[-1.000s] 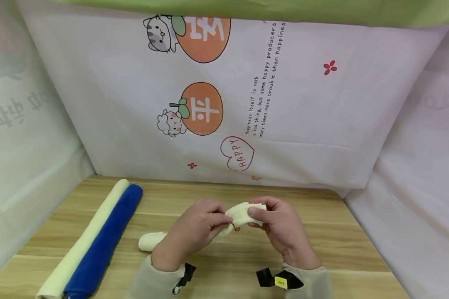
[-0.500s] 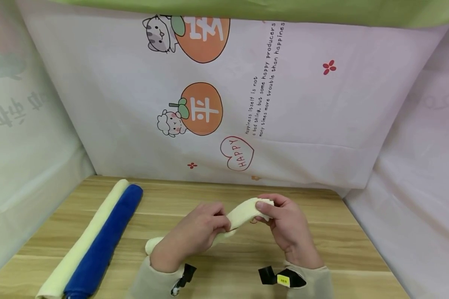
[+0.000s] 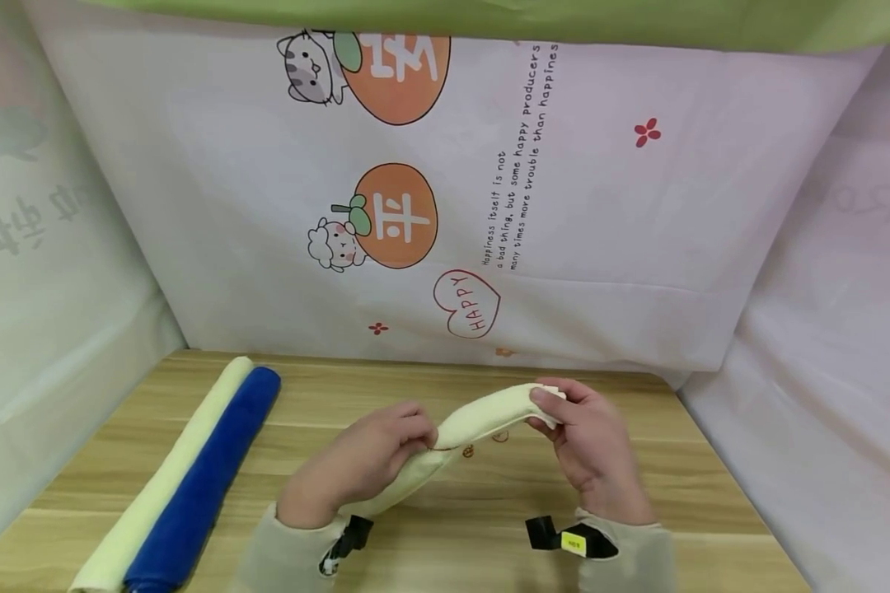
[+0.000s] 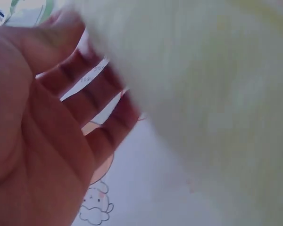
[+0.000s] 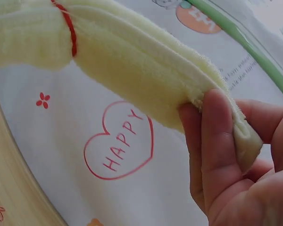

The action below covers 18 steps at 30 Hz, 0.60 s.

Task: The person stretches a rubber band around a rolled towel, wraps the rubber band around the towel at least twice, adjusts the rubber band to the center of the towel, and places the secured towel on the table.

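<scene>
holding cream cloth (image 3: 485, 416) within a red band (image 5: 71, 30)

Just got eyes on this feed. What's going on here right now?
A person is handling a cream plush cloth roll, held over the wood-grain table. The right-hand grip pinches one end; the left-hand grip pinches the roll beside a thin red cord that crosses it. A long cream cloth roll and a blue plush roll lie side by side on the table.

Near the surface's (image 3: 719, 511) left edge, a cream roll (image 3: 171, 469) and a blue roll (image 3: 211, 469) lie touching, cream outermost. Beyond the far edge, white printed cloth (image 3: 601, 206) rises toward green fabric (image 3: 445, 21).
</scene>
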### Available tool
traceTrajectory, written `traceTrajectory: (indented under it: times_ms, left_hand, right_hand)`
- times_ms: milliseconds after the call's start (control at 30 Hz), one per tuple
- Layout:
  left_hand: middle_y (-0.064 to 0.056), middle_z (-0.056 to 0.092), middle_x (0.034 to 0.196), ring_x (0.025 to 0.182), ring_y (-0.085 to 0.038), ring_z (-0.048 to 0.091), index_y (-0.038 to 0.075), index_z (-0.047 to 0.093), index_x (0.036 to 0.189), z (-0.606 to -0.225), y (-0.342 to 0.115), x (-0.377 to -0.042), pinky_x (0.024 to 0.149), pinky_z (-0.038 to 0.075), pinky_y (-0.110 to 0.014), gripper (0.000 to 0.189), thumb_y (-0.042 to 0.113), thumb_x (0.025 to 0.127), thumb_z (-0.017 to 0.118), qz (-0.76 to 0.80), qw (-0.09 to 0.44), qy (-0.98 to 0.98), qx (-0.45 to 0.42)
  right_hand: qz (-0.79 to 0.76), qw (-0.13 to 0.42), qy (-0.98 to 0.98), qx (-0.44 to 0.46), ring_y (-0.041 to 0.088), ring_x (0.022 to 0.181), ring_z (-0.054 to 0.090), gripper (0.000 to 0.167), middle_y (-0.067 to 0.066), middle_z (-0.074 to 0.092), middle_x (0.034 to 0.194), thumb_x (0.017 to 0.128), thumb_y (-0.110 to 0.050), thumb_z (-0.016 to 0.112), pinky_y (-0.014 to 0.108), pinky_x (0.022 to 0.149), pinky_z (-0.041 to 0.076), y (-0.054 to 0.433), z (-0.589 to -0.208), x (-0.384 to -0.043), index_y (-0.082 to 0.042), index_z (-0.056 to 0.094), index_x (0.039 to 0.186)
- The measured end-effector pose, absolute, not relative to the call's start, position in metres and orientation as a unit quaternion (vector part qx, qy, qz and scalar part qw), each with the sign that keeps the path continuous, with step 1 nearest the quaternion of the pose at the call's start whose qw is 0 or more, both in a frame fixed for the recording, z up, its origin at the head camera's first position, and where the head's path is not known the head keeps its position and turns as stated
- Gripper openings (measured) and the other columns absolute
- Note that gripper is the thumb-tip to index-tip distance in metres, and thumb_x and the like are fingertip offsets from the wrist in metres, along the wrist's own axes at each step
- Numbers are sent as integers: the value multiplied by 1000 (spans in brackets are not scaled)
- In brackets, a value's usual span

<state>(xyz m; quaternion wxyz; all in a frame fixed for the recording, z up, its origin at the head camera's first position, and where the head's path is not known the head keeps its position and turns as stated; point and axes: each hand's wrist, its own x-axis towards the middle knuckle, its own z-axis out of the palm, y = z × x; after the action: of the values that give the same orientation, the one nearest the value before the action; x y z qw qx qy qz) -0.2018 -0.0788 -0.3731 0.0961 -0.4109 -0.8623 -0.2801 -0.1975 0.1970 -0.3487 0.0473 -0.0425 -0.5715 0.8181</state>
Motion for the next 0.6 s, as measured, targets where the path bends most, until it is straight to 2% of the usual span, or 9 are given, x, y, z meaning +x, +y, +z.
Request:
traceTrajectory:
  times_ms: [100, 200, 300, 400, 467, 533, 600]
  left_hand:
    - [12, 53, 95, 83, -7, 53, 21, 62, 95, -374, -76, -203, 76, 49, -30, 12, 10, 100, 61, -280, 124, -870, -388]
    - [10, 57, 101, 82, -8, 55, 20, 63, 98, -375, -72, -203, 74, 50, -31, 4, 17, 98, 66, -299, 147, -865, -375]
    - [8, 59, 103, 85, -9, 55, 17, 61, 103, -375, -66, -201, 77, 50, -33, 19, 24, 92, 74, -310, 146, -862, -375]
    - [6, 60, 102, 86, -11, 54, 15, 57, 109, -375, -60, -200, 79, 50, -35, 29, 22, 89, 78, -308, 127, -867, -371]
    - [5, 60, 96, 78, -10, 52, 14, 56, 112, -376, -59, -199, 71, 50, -33, 30, 19, 91, 76, -307, 110, -875, -358]
    - [3, 62, 97, 74, -9, 51, 14, 55, 114, -376, -60, -199, 67, 49, -32, 27, 15, 93, 72, -321, 95, -877, -345]
    - [0, 64, 97, 70, -9, 50, 13, 55, 116, -377, -62, -199, 65, 48, -31, 27, 12, 94, 69, -340, 83, -875, -334]
  right_hand:
    - [814, 48, -578, -34, 20, 79, 66, 7, 12, 62, 99, 88, 2, 73, 29, 70, 56, 189, -348, -195, 1, 68, 93]
    - [818, 52, -572, -34, 19, 77, 67, 8, 12, 62, 98, 89, 2, 72, 28, 69, 56, 184, -347, -193, 2, 65, 92]
    - [827, 49, -559, -36, 19, 77, 67, 6, 12, 62, 98, 91, 3, 70, 27, 68, 56, 183, -346, -193, 1, 64, 90]
    - [833, 44, -550, -36, 17, 77, 66, 6, 11, 62, 97, 93, 3, 67, 25, 67, 56, 184, -346, -193, -2, 65, 89]
    - [824, 41, -564, -36, 18, 77, 66, 3, 12, 62, 97, 94, 0, 67, 28, 68, 56, 184, -345, -192, 0, 64, 92]
    - [785, 41, -618, -29, 19, 80, 65, 9, 12, 60, 100, 95, -6, 69, 30, 70, 56, 187, -344, -191, 0, 65, 101]
    - [710, 44, -702, -8, 20, 88, 62, 28, 12, 60, 111, 92, -16, 74, 32, 74, 55, 190, -342, -189, -4, 64, 115]
